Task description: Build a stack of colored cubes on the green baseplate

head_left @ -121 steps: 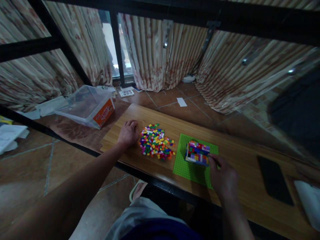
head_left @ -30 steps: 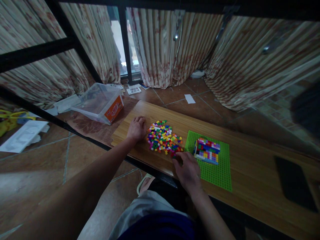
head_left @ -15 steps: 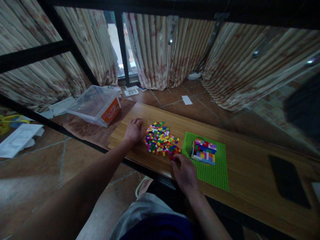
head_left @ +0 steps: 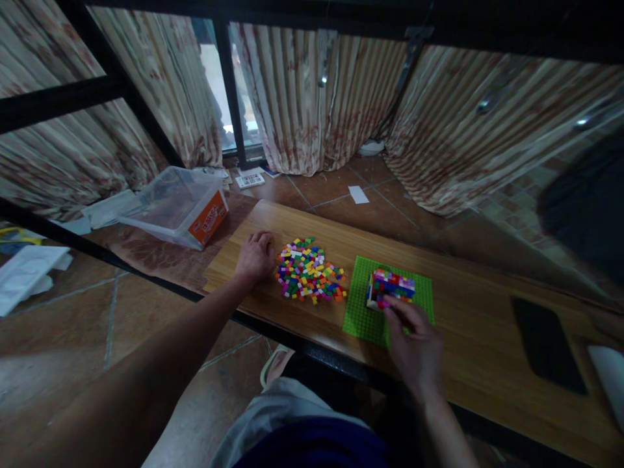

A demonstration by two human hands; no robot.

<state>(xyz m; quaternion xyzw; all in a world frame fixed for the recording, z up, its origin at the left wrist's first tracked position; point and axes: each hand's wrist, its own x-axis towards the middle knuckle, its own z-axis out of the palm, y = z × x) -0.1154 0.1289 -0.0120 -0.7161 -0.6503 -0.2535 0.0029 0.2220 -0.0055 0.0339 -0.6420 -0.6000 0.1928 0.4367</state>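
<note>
The right hand pinches a small pinkish-red brick at the near side of the multicoloured block structure, which stands on the green baseplate. To its left, the loose bricks lie heaped on the wooden surface. Just beside that heap rests the left hand, fingers curled; whether it grips anything, I cannot tell. Farther off sit a clear plastic box with an orange label, then striped curtains.
</note>
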